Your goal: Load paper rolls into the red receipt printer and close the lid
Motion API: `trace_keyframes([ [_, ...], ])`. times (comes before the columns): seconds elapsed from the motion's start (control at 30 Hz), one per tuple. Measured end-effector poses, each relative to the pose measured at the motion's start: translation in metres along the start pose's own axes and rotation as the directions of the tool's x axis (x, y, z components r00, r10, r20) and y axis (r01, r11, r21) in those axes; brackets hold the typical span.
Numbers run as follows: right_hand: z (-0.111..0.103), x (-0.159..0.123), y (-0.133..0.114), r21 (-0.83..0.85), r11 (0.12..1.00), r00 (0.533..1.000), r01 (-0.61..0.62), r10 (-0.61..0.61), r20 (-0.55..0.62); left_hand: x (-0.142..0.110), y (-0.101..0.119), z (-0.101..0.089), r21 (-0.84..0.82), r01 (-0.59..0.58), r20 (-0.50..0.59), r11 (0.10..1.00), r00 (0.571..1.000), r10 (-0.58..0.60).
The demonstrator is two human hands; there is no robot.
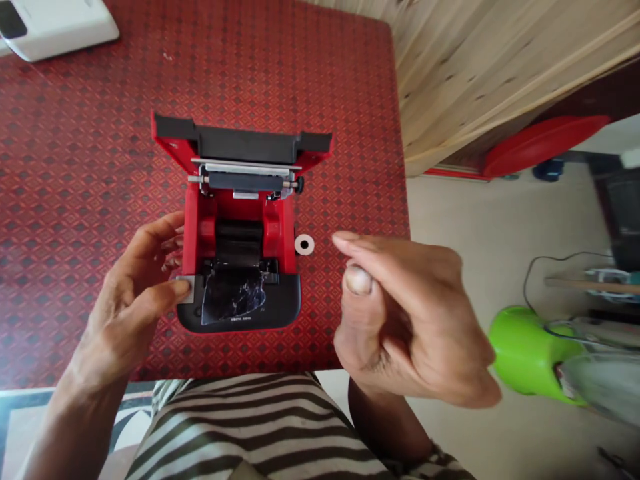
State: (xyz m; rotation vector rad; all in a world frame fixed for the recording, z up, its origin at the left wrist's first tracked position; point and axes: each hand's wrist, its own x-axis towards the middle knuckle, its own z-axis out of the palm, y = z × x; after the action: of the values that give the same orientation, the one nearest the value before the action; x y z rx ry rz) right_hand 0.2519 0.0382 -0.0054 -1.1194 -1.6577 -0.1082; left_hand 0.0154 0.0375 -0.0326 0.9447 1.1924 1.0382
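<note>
Resting on the red patterned table (350, 80), near its front edge, a red and black printer (273, 230) is left standing open, its lid (245, 143) raised at the back with a dark roller (245, 181) carried on it. A black roll (239, 243) is seated in the bay, and a shiny black sheet (233, 297) with an uneven edge is spread over the front cover. The printer is grasped at its left side by the left hand (130, 290): the thumb is laid on a small grey patch (185, 291) at the front corner, and the fingers are bent along the side wall. The right hand (410, 313) is raised to the right of the printer, well apart from it, with the fingers clenched and the forefinger pointed over the thumb; whether anything is held inside cannot be told. Just beside the printer's right wall, a white ring (299, 245) with a dark centre is seen.
</note>
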Motion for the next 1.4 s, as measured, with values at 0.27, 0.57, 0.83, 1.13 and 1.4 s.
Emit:
trace_keyframes([
  [0.27,0.006,0.005,0.0,0.041,0.995,0.957,0.087,-0.095,0.274,0.042,0.007,-0.014,0.255,-0.272,-0.094,0.928,0.948,0.304],
  [0.57,0.032,0.027,-0.012,-0.041,0.982,0.676,0.185,-0.097,0.731,0.043,-0.005,-0.009,0.386,-0.244,-0.158,0.89,0.933,0.324],
  [0.83,0.068,0.046,-0.011,-0.153,0.976,0.367,0.154,0.088,0.926,0.037,-0.01,-0.011,0.325,-0.234,-0.134,0.916,0.948,0.29],
  [1.13,0.067,0.053,-0.009,-0.169,0.977,0.322,0.129,0.12,0.939,0.034,-0.01,-0.011,0.324,-0.234,-0.138,0.917,0.947,0.29],
  [1.4,0.067,0.048,-0.006,-0.14,0.988,0.377,0.063,0.107,0.92,0.036,-0.011,-0.009,0.348,-0.251,-0.142,0.904,0.938,0.315],
])
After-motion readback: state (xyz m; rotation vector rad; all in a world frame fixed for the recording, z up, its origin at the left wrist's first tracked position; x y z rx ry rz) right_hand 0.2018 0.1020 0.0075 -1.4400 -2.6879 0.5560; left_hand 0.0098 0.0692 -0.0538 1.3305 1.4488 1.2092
